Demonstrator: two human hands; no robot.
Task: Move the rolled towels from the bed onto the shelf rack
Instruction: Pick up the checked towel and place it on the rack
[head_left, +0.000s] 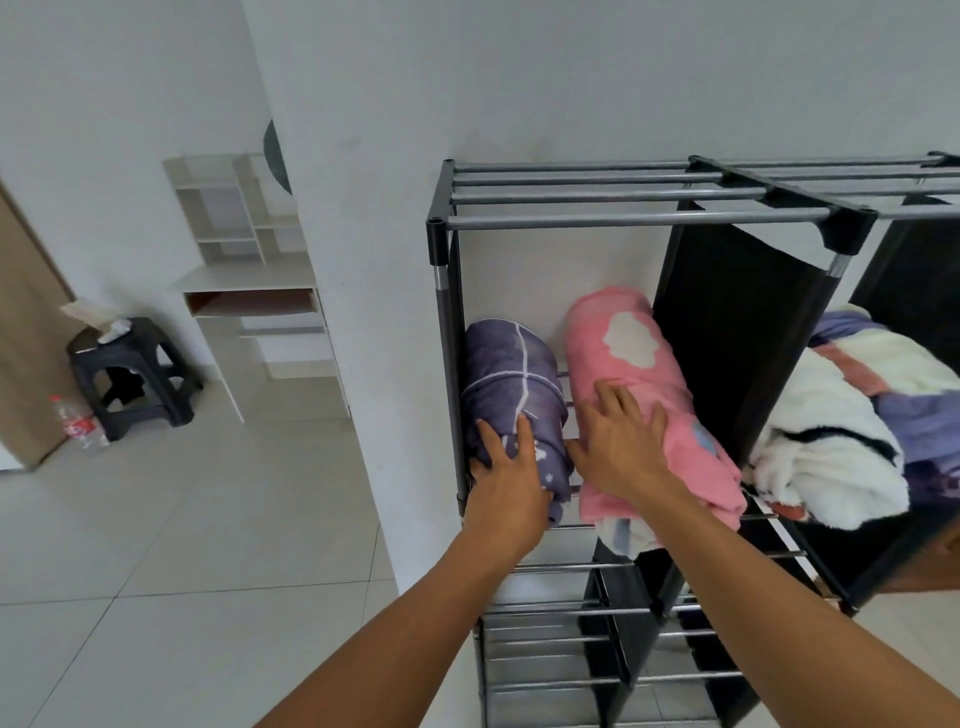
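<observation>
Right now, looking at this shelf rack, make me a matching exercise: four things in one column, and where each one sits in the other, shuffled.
Things:
1. purple towel
2. pink towel
3. left hand
4. stool

Places:
A. on the floor by the white desk
B. against the rack's left post
C. beside the black fabric divider
D. on the purple roll's near end

Pairs: 1-B, 2-C, 3-D, 4-A

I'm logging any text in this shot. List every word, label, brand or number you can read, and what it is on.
No text here can be read.
Plastic bottle on the floor by the black stool: red label, lettering too blurred to read.
Purple towel and pink towel on the shelf rack: printed patterns only, no words.
</observation>
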